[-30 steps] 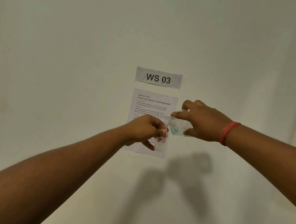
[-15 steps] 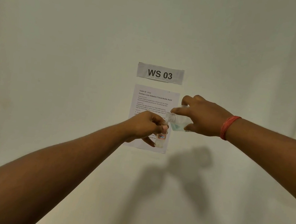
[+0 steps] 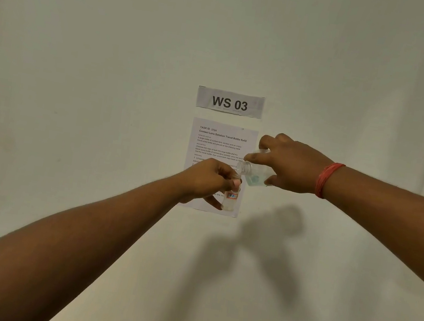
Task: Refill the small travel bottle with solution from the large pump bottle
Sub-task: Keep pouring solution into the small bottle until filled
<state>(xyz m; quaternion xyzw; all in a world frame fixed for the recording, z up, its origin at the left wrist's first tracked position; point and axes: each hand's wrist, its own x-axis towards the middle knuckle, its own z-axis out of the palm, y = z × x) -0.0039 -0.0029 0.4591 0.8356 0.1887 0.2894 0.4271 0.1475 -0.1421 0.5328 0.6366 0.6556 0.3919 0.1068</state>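
Clear large bottle (image 3: 254, 172) tipped over small bottle (image 3: 230, 197)

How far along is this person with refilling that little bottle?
Done: both bottles look uncapped. In hand: the right hand tips the larger clear bottle, neck over the small travel bottle that the left hand holds upright. No stream can be made out, and the fill level is hard to read. Left: finishing the pour and recapping.

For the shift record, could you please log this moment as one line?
pouring | left hand holds small bottle upright | right hand tips large bottle, mouth over small bottle's top
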